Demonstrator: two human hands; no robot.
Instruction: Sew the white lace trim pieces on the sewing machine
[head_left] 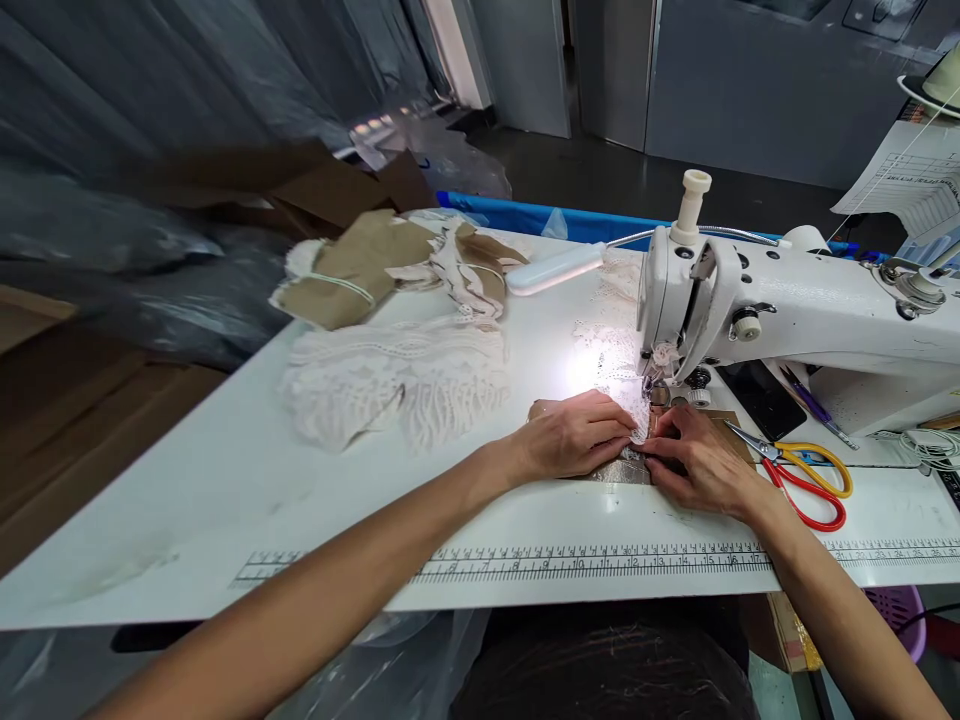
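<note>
My left hand (574,437) lies on a tan fabric piece (619,468) with white lace (636,415) on it, fingers together and pressing it flat just in front of the needle. My right hand (697,462) pinches the same piece from the right, fingertips touching the lace edge. The white sewing machine (787,300) stands right behind both hands, its lamp lighting the lace under the presser foot (656,390).
A heap of white lace (397,385) and tan fabric bundles (360,265) lie at the table's back left. Red and yellow scissors (806,478) rest right of my right hand. A printed ruler (600,560) runs along the white table's front edge. Cardboard boxes stand left.
</note>
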